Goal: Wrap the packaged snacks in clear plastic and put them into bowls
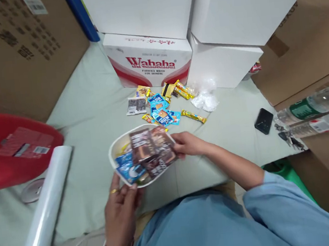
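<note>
A white plastic tray, tilted a little, is held up between both hands close to my body. My left hand grips its near left rim, thumb on top. My right hand is closed at the right rim; its fingers are partly hidden, and it may touch the packets there too. Inside lie brown snack packets, overlapping, with blue packets on the left. Beyond the tray, on the green cloth, is a loose pile of blue snack packets, yellow bars and a dark packet.
A Wahaha carton and white boxes stand behind the pile. Crumpled clear plastic lies beside it. On the right are a phone, keys and bottles. A plastic roll and red container are left.
</note>
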Tool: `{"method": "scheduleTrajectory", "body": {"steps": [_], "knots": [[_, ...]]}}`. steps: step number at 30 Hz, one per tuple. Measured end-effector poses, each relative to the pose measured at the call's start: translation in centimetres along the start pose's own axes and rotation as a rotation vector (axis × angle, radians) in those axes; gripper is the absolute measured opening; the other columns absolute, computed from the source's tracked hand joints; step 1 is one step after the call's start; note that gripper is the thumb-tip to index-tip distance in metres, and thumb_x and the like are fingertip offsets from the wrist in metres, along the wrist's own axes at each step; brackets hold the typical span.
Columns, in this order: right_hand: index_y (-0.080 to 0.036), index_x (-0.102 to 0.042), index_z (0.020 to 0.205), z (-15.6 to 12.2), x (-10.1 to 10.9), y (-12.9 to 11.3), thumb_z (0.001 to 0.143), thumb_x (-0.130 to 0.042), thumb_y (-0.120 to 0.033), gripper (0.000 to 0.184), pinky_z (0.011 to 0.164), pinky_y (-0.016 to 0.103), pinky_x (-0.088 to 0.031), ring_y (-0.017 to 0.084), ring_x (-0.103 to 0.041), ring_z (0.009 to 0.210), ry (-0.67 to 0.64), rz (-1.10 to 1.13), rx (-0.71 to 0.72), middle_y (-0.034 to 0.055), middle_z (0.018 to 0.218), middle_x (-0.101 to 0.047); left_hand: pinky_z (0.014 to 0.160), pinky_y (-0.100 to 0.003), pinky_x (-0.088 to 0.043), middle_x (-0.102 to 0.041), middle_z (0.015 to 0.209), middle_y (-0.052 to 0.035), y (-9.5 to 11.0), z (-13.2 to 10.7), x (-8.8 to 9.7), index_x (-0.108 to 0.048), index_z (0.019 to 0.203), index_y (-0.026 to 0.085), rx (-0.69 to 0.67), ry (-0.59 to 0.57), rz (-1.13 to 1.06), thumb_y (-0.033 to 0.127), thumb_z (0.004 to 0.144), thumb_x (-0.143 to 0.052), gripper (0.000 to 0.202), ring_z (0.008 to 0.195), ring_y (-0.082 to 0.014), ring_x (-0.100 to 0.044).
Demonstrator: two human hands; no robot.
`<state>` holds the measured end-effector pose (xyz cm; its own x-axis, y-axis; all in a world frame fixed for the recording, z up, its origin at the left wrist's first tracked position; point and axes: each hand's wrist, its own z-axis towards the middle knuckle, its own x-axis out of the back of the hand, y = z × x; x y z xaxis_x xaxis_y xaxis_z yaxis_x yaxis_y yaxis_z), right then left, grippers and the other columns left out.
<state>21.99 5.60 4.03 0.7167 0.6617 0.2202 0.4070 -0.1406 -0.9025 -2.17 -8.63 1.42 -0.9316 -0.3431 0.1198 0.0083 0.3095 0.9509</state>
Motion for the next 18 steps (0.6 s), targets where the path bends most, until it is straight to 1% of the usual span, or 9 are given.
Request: {"method": "scheduleTrajectory", "body": {"steps": [2,4,7,9,10,12,14,16,18], "knots": [[-0.019,-0.061,0.101,-4.7,2.1,1.8,0.081,-0.053,-0.020,0.021,0.052,0.021,-0.055,0.013,-0.066,0.050,0.136,0.105,-0.059,-0.0061,0.060,-0.068,0.054,-0.027,-0.051,-0.072,0.082,-0.0007,0.0,-0.4,-1.6,-0.034,0.162,0.022,-0.071,-0.182,0.050,0.057,0.086,-0.069,0.090,0.060,-0.0150,-0.058],[-0.019,-0.064,0.102,-9.3,4.6,3.6,0.080,-0.054,-0.025,0.025,0.051,0.023,-0.056,0.014,-0.066,0.049,0.316,0.154,-0.103,-0.0049,0.061,-0.069,0.066,-0.033,-0.057,-0.075,0.100,-0.0056,-0.3,-0.1,-3.0,-0.034,0.162,0.024,-0.203,-0.249,0.214,0.054,0.093,-0.061,0.079,0.073,-0.0181,-0.066],[-0.018,-0.066,0.094,-15.0,8.7,6.1,0.077,-0.059,-0.025,0.020,0.047,0.023,-0.055,0.015,-0.064,0.046,0.648,0.176,-0.181,-0.0020,0.059,-0.069,0.091,-0.044,-0.058,-0.073,0.120,-0.0118,-1.5,1.2,-4.0,-0.061,0.141,0.024,-0.527,-0.184,0.540,0.047,0.097,-0.056,0.049,0.101,-0.0259,-0.070],[-0.017,-0.068,0.088,-17.8,11.5,7.6,0.075,-0.060,-0.019,0.016,0.044,0.021,-0.053,0.014,-0.062,0.044,0.852,0.207,-0.237,0.0017,0.059,-0.070,0.103,-0.052,-0.052,-0.069,0.131,-0.0151,-2.6,2.1,-4.1,-0.071,0.124,0.023,-0.713,-0.144,0.723,0.043,0.098,-0.053,0.037,0.121,-0.0321,-0.065],[-0.016,-0.068,0.086,-18.7,12.9,8.3,0.075,-0.061,-0.015,0.014,0.043,0.021,-0.053,0.013,-0.062,0.043,0.944,0.227,-0.257,0.0035,0.059,-0.071,0.107,-0.055,-0.049,-0.067,0.137,-0.0165,-3.1,2.4,-4.0,-0.073,0.120,0.022,-0.766,-0.133,0.800,0.041,0.099,-0.051,0.035,0.128,-0.0347,-0.061],[-0.014,-0.067,0.083,-19.6,15.4,9.6,0.077,-0.063,-0.011,0.008,0.042,0.020,-0.052,0.013,-0.061,0.042,1.111,0.272,-0.287,0.0064,0.058,-0.071,0.109,-0.059,-0.046,-0.062,0.145,-0.0193,-4.1,2.9,-3.6,-0.072,0.122,0.020,-0.799,-0.123,0.925,0.038,0.100,-0.048,0.037,0.136,-0.0379,-0.056],[-0.014,-0.065,0.078,-19.2,17.7,10.5,0.081,-0.066,-0.010,0.005,0.042,0.020,-0.052,0.013,-0.061,0.042,1.244,0.319,-0.312,0.0078,0.054,-0.068,0.111,-0.062,-0.043,-0.059,0.149,-0.0212,-4.7,3.1,-3.4,-0.068,0.131,0.019,-0.803,-0.137,1.007,0.036,0.101,-0.047,0.040,0.140,-0.0387,-0.053],[-0.015,-0.061,0.072,-17.7,19.4,11.2,0.085,-0.067,-0.011,0.014,0.043,0.021,-0.053,0.014,-0.061,0.043,1.325,0.353,-0.326,0.0077,0.050,-0.065,0.115,-0.061,-0.039,-0.058,0.151,-0.0212,-5.0,3.1,-3.2,-0.064,0.139,0.019,-0.812,-0.149,1.054,0.034,0.100,-0.048,0.044,0.141,-0.0373,-0.052],[-0.017,-0.058,0.070,-15.9,20.4,11.6,0.088,-0.064,-0.012,0.020,0.047,0.021,-0.054,0.014,-0.062,0.045,1.353,0.368,-0.315,0.0071,0.050,-0.065,0.118,-0.060,-0.036,-0.057,0.152,-0.0203,-5.1,3.1,-3.2,-0.061,0.143,0.020,-0.818,-0.150,1.079,0.032,0.100,-0.048,0.046,0.143,-0.0354,-0.051]]}}
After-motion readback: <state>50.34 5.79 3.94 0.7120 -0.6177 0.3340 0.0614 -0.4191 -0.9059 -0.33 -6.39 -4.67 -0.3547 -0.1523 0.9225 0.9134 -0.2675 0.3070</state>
